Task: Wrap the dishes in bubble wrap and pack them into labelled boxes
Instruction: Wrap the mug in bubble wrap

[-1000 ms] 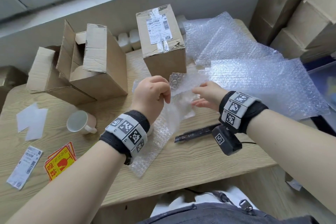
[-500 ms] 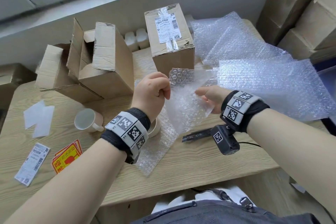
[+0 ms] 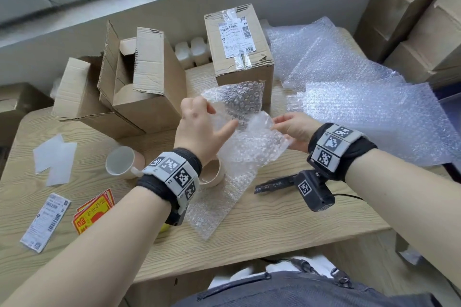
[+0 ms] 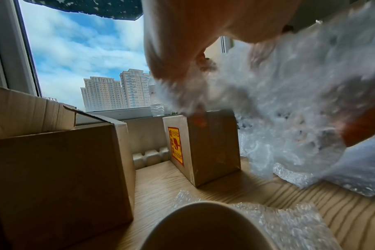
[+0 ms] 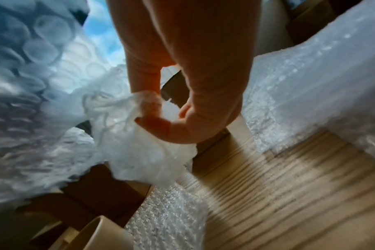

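I hold a sheet of bubble wrap (image 3: 252,137) up over the table. My left hand (image 3: 199,122) grips its left edge with curled fingers, the thumb lying out across the sheet. At the right edge, my right hand (image 3: 287,127) pinches a bunched bit of wrap (image 5: 139,128) between thumb and fingers (image 5: 178,128). A beige cup (image 3: 212,176) stands on the wrap's lower end, below my left wrist, its rim filling the left wrist view (image 4: 203,226). A second cup (image 3: 122,162) lies on its side to the left. An open box (image 3: 142,82) and a sealed labelled box (image 3: 239,47) stand behind.
More bubble wrap sheets (image 3: 361,107) cover the table's right side. A black cutter (image 3: 277,183) lies under my right wrist. Red-yellow stickers (image 3: 94,212), a shipping label (image 3: 45,222) and white backing paper (image 3: 55,159) lie at the left. Stacked cartons (image 3: 424,32) stand to the right.
Both hands have raised the wrap and drawn it wider apart. My left thumb has come out of the fist and now lies across the sheet.
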`<move>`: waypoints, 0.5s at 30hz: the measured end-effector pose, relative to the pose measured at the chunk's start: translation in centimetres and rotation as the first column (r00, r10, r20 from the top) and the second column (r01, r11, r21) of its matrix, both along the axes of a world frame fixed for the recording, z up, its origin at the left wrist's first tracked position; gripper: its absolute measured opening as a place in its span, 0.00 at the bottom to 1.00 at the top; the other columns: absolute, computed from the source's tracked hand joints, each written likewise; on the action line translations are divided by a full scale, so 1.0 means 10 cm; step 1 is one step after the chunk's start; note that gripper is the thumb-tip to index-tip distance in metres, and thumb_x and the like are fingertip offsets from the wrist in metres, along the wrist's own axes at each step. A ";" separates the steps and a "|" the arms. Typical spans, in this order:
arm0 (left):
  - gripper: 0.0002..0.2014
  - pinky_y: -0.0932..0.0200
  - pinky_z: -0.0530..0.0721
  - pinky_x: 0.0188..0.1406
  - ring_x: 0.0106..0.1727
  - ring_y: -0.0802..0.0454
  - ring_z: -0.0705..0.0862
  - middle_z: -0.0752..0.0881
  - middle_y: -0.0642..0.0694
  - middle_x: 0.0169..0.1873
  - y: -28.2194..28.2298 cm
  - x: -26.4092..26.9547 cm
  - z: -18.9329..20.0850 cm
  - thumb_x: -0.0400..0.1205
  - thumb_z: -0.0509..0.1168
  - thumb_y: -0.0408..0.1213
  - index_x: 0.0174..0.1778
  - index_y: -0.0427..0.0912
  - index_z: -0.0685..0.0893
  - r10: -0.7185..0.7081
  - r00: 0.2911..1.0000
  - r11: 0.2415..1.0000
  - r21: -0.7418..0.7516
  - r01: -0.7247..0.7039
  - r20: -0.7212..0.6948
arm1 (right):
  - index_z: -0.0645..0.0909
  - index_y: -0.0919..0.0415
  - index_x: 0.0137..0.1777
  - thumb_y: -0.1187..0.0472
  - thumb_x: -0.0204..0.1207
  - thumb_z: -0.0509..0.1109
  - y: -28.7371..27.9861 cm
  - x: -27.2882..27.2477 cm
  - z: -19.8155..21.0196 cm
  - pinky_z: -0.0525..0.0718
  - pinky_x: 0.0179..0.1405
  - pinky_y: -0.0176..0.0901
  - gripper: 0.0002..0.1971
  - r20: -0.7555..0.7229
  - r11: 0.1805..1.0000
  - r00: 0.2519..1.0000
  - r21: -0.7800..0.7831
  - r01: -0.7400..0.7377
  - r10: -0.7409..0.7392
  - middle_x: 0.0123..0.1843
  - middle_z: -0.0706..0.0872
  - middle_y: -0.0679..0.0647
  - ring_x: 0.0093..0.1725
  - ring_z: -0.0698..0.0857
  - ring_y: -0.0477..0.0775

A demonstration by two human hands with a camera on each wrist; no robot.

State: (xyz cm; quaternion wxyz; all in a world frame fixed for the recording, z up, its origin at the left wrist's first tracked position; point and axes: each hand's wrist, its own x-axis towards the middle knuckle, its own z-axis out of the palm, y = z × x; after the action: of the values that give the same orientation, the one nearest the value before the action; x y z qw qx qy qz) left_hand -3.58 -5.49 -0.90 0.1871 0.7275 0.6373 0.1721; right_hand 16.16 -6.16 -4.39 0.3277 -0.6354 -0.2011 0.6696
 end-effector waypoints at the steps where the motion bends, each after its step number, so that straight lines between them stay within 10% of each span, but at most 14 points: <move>1: 0.18 0.61 0.72 0.42 0.40 0.49 0.75 0.66 0.47 0.51 0.00 0.01 -0.01 0.76 0.71 0.43 0.52 0.39 0.72 0.010 0.999 1.000 -0.009 -0.011 -0.031 | 0.78 0.63 0.45 0.79 0.71 0.69 0.01 -0.02 -0.02 0.87 0.31 0.42 0.11 0.103 0.998 0.995 0.063 -0.013 0.007 0.49 0.84 0.61 0.42 0.87 0.56; 6: 0.11 0.60 0.68 0.41 0.36 0.48 0.71 0.68 0.41 0.53 0.03 -0.08 -0.01 0.76 0.62 0.24 0.51 0.38 0.71 0.090 0.994 0.996 -0.015 -0.091 -0.061 | 0.78 0.61 0.54 0.76 0.74 0.62 0.12 0.14 -0.05 0.81 0.40 0.41 0.14 0.758 0.946 0.646 0.267 -0.183 -0.089 0.51 0.82 0.57 0.47 0.81 0.54; 9: 0.11 0.60 0.70 0.45 0.39 0.47 0.72 0.70 0.36 0.58 0.08 -0.26 0.02 0.77 0.62 0.25 0.53 0.36 0.73 0.131 0.989 0.991 -0.006 -0.132 -0.068 | 0.80 0.62 0.59 0.74 0.76 0.62 0.19 0.33 -0.02 0.78 0.45 0.41 0.14 0.862 0.949 0.504 0.206 -0.240 -0.059 0.58 0.83 0.62 0.51 0.81 0.57; 15: 0.18 0.70 0.64 0.48 0.47 0.55 0.70 0.70 0.41 0.61 0.09 -0.16 0.01 0.78 0.71 0.39 0.59 0.39 0.75 0.114 0.991 0.992 -0.065 -0.110 0.069 | 0.77 0.67 0.67 0.50 0.81 0.65 0.26 0.09 -0.01 0.76 0.54 0.42 0.22 0.884 0.882 0.444 0.087 -0.464 0.146 0.65 0.82 0.63 0.62 0.81 0.60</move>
State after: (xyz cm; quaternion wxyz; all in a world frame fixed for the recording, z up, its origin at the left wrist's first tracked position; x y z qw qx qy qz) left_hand -5.21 -4.64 -0.78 0.2224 0.6778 0.6747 0.1892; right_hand 17.11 -3.61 -4.50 0.1537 -0.7720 -0.5537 0.2719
